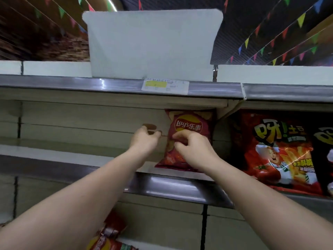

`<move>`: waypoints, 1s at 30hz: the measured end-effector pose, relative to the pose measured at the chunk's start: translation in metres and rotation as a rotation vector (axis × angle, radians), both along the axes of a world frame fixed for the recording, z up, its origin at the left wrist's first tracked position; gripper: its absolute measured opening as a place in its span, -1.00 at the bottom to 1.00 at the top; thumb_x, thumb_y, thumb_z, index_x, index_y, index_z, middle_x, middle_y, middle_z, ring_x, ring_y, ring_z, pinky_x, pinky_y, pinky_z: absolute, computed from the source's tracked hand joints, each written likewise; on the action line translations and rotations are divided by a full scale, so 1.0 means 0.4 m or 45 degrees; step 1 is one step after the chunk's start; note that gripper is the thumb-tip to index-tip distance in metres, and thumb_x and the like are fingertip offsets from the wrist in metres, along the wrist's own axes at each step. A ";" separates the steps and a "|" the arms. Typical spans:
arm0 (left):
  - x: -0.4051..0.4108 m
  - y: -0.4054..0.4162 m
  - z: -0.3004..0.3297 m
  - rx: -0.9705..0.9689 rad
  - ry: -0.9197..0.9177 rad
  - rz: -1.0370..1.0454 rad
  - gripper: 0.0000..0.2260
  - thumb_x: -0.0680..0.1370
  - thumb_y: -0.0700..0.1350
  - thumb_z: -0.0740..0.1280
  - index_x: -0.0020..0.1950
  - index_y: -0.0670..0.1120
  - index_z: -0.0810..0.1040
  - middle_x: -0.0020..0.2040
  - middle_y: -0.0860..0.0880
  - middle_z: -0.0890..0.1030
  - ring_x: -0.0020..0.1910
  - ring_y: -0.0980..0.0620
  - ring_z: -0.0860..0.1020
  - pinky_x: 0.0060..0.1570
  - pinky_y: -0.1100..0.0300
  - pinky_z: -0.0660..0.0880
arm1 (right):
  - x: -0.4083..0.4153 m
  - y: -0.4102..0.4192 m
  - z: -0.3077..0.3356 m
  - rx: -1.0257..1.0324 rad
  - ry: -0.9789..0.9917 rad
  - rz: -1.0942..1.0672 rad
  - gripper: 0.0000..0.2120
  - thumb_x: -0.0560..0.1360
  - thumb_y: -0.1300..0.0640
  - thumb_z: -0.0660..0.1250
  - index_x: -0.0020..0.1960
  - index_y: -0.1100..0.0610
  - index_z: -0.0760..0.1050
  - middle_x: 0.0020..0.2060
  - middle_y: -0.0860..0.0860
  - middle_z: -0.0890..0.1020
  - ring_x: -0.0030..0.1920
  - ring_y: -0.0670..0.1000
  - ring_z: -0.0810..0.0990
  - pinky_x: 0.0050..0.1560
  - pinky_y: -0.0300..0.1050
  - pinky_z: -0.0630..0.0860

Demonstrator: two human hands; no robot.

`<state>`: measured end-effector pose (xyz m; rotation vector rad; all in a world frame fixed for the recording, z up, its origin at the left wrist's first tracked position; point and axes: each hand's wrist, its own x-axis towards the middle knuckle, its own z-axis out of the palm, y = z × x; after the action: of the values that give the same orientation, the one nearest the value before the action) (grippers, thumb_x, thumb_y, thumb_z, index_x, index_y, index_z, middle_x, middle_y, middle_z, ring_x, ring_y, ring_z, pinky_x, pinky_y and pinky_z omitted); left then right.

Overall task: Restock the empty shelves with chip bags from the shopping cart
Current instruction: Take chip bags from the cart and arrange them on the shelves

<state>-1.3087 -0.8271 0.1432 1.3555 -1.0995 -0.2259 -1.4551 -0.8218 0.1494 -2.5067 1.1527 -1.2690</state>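
The light is even and fairly dim, coming from overhead; a bright lamp streak [112,4] shows at the top of the frame. Glare strips lie on the metal shelf rails [173,188]. Soft shadows sit under the upper shelf [108,98] and beside the left hand [144,139]. Wide-angle distortion bends the shelves toward the edges. The upper left is smeared with motion blur, and the price tag [164,86] is unreadable.

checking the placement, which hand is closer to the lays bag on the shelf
Right. The right hand pinches the front of the Lay's bag; the left hand is just beside its left edge, fingers curled.
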 end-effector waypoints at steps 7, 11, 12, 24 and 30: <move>0.109 0.156 -0.046 -0.088 0.011 0.289 -0.96 0.55 -0.10 0.30 -0.01 -0.03 0.50 -0.02 -0.06 0.60 0.07 -0.09 0.57 0.15 0.08 0.47 | 0.103 0.064 -0.016 0.068 0.000 0.301 -0.71 0.52 0.14 0.25 0.23 0.03 0.51 0.19 -0.01 0.57 0.22 -0.04 0.50 0.20 -0.24 0.35; 0.187 0.269 -0.088 -0.053 0.051 0.430 -0.96 0.57 -0.09 0.28 0.00 -0.02 0.49 0.00 -0.06 0.61 0.07 -0.08 0.57 0.15 0.05 0.48 | 0.199 0.125 -0.039 0.110 0.004 0.496 -0.72 0.52 0.17 0.25 0.21 0.03 0.52 0.14 -0.03 0.59 0.16 -0.08 0.51 0.08 -0.31 0.32; 0.209 0.298 -0.100 -0.048 0.057 0.479 -0.95 0.57 -0.08 0.27 0.00 -0.01 0.49 0.02 -0.07 0.62 0.07 -0.07 0.57 0.15 0.07 0.47 | 0.224 0.145 -0.048 0.131 0.011 0.543 -0.72 0.52 0.17 0.25 0.21 0.04 0.52 0.14 -0.03 0.59 0.15 -0.07 0.51 0.07 -0.31 0.33; 0.542 0.704 -0.298 0.032 0.300 0.820 -0.89 0.59 -0.05 0.22 0.03 -0.03 0.51 -0.07 0.00 0.59 -0.03 -0.03 0.58 -0.04 0.11 0.47 | 0.625 0.436 -0.210 0.276 0.265 0.944 -0.74 0.53 0.15 0.25 0.20 0.04 0.51 0.08 -0.02 0.59 0.12 -0.05 0.53 0.17 -0.15 0.42; 0.759 0.937 -0.410 0.157 0.456 0.963 -0.91 0.60 -0.11 0.22 -0.04 -0.05 0.51 -0.12 -0.04 0.56 -0.09 -0.06 0.55 -0.10 0.12 0.48 | 0.874 0.600 -0.319 0.428 0.375 1.039 -0.72 0.52 0.16 0.25 0.22 0.05 0.50 0.13 0.01 0.58 0.12 -0.04 0.51 0.13 -0.19 0.40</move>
<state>-1.0051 -0.4523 -0.0207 1.6688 -0.2362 0.0264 -1.1055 -0.5818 0.0219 -2.4974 0.2385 -0.4636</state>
